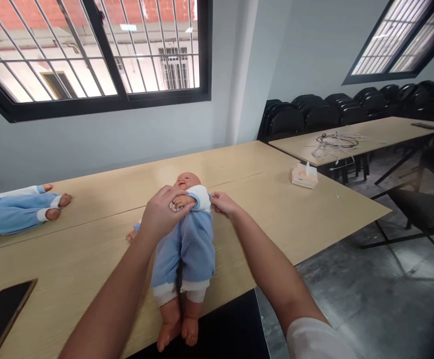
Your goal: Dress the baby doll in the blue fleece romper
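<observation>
A baby doll in light blue trousers and a white top with blue cuffs lies on its back on the table, its bare feet toward me at the near edge. My left hand is closed round the doll's forearm, across its chest, and covers part of the top. At the doll's other side, my right hand pinches the edge of its clothing near the sleeve; the fingertips are partly hidden. The doll's head points toward the wall, and its other hand sticks out beside my left forearm.
A second doll in similar clothes lies at the left. A phone rests on the near left of the table, and a tissue box stands at the right. Tangled cables lie on another table; a black chair is beside it.
</observation>
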The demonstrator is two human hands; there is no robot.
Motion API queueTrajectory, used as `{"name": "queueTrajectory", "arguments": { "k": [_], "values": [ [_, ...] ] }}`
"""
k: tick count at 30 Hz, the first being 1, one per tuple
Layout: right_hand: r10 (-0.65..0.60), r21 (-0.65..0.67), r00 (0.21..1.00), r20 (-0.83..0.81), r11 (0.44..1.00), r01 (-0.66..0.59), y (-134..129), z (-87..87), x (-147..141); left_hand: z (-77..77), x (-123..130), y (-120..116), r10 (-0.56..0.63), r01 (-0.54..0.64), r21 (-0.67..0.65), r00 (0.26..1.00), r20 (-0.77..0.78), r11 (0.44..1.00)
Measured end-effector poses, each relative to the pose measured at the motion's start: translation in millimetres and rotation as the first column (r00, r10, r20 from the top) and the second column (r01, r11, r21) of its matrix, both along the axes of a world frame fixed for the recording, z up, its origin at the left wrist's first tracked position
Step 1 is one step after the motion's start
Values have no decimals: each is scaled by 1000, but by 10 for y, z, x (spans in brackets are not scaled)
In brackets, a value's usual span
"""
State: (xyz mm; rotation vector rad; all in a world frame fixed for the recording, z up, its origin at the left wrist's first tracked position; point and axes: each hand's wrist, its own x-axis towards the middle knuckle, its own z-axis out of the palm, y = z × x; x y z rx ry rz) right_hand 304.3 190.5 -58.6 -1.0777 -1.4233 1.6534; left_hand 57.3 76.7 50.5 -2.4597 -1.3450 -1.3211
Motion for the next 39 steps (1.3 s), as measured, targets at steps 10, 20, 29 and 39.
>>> {"name": "queueTrajectory", "arguments": {
  "k": [10, 20, 29, 39],
  "values": [
    [110, -78, 986, 124, 992, -100, -72, 230, 159, -209, 318, -81, -113, 114, 5, 988, -109, 993],
    [173, 58, 962, 210, 980, -189, -161, 304, 112, -424, 664, -331, -538, 431, -334, 755, -375, 838],
    [90, 260, 887, 452, 938, -228, -172, 410, 229, -248, 197, -451, -472, 411, -325, 871, -138, 852],
    [-78, 396, 777, 625, 889, -229, -227, 424, 302, -1225, -871, -1615, 202, -137, -384, 970, 135, 913]
  ]
}}
